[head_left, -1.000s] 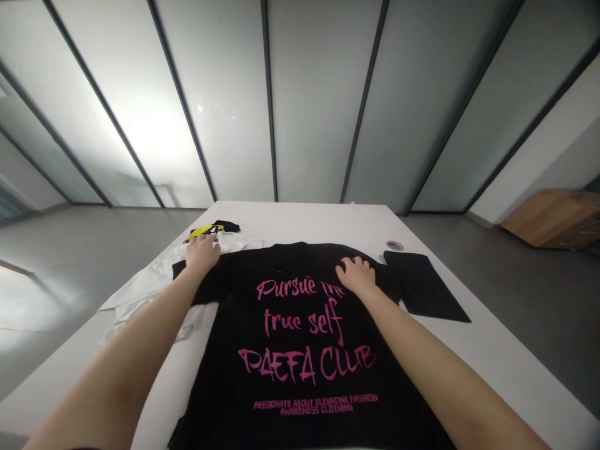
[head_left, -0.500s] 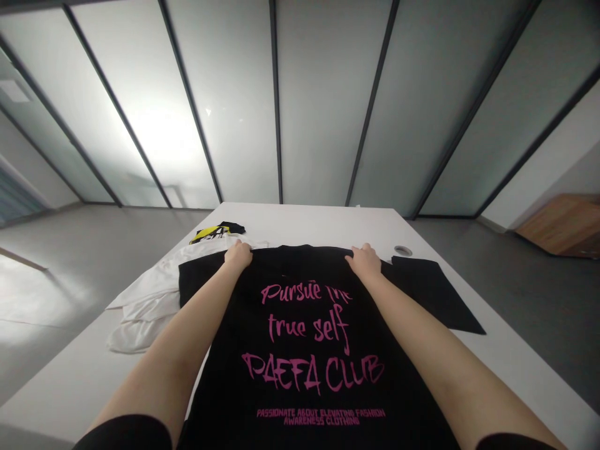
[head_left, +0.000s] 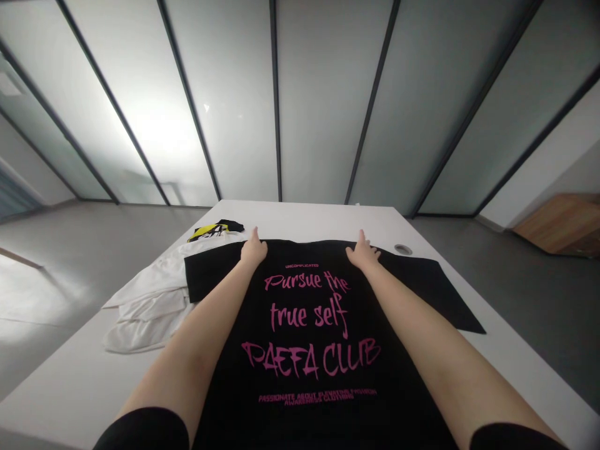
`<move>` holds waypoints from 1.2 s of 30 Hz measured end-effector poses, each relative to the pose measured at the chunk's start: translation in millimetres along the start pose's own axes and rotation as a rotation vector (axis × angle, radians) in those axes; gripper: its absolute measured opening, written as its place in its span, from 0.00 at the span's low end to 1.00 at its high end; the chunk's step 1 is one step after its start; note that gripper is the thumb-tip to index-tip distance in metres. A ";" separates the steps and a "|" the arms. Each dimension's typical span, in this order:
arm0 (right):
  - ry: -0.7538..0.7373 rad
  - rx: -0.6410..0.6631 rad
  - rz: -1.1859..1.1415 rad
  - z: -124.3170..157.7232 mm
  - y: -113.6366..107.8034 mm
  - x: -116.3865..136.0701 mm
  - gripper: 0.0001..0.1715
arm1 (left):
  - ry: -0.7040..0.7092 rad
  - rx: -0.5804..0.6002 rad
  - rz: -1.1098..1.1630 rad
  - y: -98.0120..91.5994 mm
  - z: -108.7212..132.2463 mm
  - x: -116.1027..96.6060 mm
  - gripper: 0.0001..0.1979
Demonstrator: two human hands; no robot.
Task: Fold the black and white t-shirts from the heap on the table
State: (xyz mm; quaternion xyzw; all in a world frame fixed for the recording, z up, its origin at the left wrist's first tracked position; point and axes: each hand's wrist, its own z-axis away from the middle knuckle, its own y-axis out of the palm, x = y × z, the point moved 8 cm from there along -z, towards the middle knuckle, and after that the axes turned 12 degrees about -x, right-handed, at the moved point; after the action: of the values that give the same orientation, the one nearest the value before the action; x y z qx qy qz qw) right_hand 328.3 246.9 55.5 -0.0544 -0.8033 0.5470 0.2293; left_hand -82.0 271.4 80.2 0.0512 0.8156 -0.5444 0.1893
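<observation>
A black T-shirt (head_left: 304, 369) with pink lettering lies flat on the white table (head_left: 497, 356), print up, its collar end far from me. My left hand (head_left: 254, 250) rests flat on the shirt's far left shoulder area, fingers stretched out. My right hand (head_left: 362, 253) lies flat on the far right shoulder area, fingers also extended. Both sleeves are spread out to the sides. Neither hand holds anything.
White garments (head_left: 150, 300) lie crumpled to the left of the shirt. A yellow and black cloth (head_left: 213, 230) sits beyond them. A small round tape roll (head_left: 403, 250) is at the far right. Frosted glass panels stand behind the table; a wooden cabinet (head_left: 557, 225) is far right.
Both hands slid away from me to the shirt's far edge and opened flat. The shirt's upper part got smoothed out, so a small top line of print now shows.
</observation>
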 end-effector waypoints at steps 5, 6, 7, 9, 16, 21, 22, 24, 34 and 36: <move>-0.322 -0.046 -0.070 56.5 11.9 55.0 0.32 | 0.190 -0.079 0.003 16.3 52.0 -42.5 0.22; -0.384 -0.026 -0.087 69.1 15.4 65.3 0.30 | 0.221 -0.073 -0.001 20.9 61.5 -48.3 0.21; -0.431 0.007 -0.092 81.0 19.4 73.2 0.29 | 0.253 -0.053 -0.010 26.5 70.6 -53.0 0.21; -0.478 0.090 -0.071 100.9 27.8 80.4 0.32 | 0.312 0.013 -0.031 38.5 86.9 -57.3 0.24; -0.410 0.218 0.011 132.8 28.3 57.7 0.39 | 0.358 0.116 -0.070 49.2 122.9 -40.9 0.33; -0.369 0.195 -0.052 148.1 21.7 43.7 0.38 | 0.384 0.113 -0.068 40.5 144.0 -35.7 0.33; -0.355 0.180 -0.110 148.7 19.9 42.0 0.37 | 0.390 0.117 -0.068 39.3 147.2 -35.3 0.33; -0.268 0.117 -0.342 143.4 12.4 36.0 0.33 | 0.397 0.126 -0.066 37.5 151.0 -34.4 0.34; 0.801 -0.267 -1.645 92.7 -11.8 -87.1 0.17 | 0.378 0.125 -0.067 39.8 148.7 -31.9 0.33; 0.837 -0.279 -1.561 86.9 -19.7 -110.2 0.15 | 0.377 0.122 -0.069 39.7 148.6 -31.5 0.33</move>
State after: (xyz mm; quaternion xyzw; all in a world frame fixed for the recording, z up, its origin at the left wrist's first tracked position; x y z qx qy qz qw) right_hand 392.3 127.6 13.5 0.2849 -0.5214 0.0682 0.8015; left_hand -3.7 156.5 7.3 0.1356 0.8033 -0.5798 0.0112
